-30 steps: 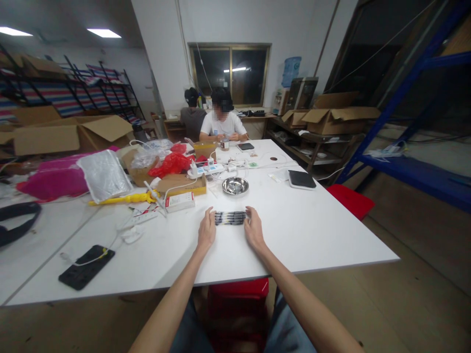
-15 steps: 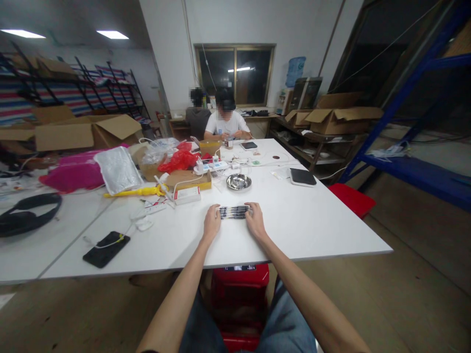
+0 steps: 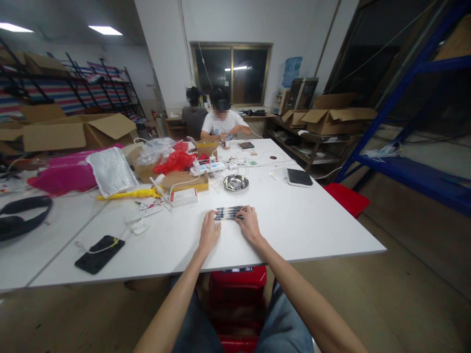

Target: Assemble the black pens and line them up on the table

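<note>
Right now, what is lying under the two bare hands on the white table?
A flat row of small dark cables lies on the white table. The left hand touches its left end; the right hand covers its right end, hiding that part.

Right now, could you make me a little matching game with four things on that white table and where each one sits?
Things:
1. row of small dark parts
2. metal bowl
3. black phone
4. black pad

Places:
A. near the table's left front edge, with a cable on it
B. between the left hand and the right hand
C. toward the right side of the table, beyond the right hand
D. just beyond the hands, in the middle of the table

Pairs: 1-B, 2-D, 3-A, 4-C
</note>
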{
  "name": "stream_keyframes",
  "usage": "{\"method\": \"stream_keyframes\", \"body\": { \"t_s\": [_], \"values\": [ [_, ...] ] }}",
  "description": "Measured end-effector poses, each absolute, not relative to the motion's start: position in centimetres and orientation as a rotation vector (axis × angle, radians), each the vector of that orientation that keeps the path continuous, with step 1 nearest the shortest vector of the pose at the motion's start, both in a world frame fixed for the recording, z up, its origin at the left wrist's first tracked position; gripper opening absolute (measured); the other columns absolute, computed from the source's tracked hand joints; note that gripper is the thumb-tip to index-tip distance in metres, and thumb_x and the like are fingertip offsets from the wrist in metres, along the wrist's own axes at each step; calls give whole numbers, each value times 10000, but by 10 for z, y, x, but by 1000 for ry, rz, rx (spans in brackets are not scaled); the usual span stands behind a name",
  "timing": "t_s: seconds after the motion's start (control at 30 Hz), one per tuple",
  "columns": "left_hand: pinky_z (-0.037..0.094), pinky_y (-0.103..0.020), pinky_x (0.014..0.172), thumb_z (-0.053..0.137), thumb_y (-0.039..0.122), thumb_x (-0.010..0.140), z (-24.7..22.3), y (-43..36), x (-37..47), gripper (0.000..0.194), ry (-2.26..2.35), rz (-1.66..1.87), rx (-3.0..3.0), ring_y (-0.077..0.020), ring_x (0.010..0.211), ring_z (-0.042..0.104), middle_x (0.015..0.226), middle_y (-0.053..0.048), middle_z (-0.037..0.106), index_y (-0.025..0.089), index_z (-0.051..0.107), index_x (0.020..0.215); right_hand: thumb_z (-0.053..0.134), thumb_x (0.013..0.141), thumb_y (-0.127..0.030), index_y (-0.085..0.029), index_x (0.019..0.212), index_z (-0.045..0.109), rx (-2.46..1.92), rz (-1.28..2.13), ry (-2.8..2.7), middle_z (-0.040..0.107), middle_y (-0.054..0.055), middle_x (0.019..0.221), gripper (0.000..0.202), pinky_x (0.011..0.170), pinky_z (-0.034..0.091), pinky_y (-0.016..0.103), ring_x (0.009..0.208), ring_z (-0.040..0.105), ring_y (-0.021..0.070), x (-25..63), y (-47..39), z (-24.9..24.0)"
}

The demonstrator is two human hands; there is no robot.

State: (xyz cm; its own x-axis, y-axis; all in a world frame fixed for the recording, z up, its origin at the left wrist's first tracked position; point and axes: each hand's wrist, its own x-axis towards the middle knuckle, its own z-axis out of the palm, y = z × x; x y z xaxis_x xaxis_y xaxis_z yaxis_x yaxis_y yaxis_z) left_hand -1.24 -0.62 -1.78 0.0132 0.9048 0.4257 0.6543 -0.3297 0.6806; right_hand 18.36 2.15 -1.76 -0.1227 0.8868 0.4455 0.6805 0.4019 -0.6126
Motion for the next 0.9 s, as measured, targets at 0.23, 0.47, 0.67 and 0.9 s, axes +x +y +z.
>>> {"method": "stream_keyframes", "body": {
  "t_s": [0.23,0.47,0.67,0.9],
  "values": [
    [339,-471,1139,539,120,820,-9,-11,-10,461,1645,1233,2085,-268,1316,428,1374,-115,473,213,502,1271,596,843,-135,-223,875,693,-1322,358,-1839,606,88,1041,135,906,417,430,1020,499,277,183,23,-13],
    [390,-452,1019,504,274,939,8,-28,-3,209,1681,1029,2372,-284,1138,519,1141,-109,624,222,635,1094,415,984,-244,-191,860,646,-1213,453,-1928,664,54,849,267,783,411,315,826,574,214,180,12,-10],
    [384,-447,945,435,300,976,14,-24,7,232,1699,841,2480,-300,1026,560,964,-130,678,222,654,962,346,1025,-299,-208,760,584,-1212,477,-1978,622,26,725,367,713,399,277,715,559,188,178,4,-8],
    [423,-389,830,411,276,980,6,-18,5,232,1717,609,2475,-281,915,626,941,-120,689,232,632,1034,423,983,-286,-200,851,616,-1194,379,-1981,619,63,832,249,784,410,309,841,555,228,181,6,-14]
  ]
}}
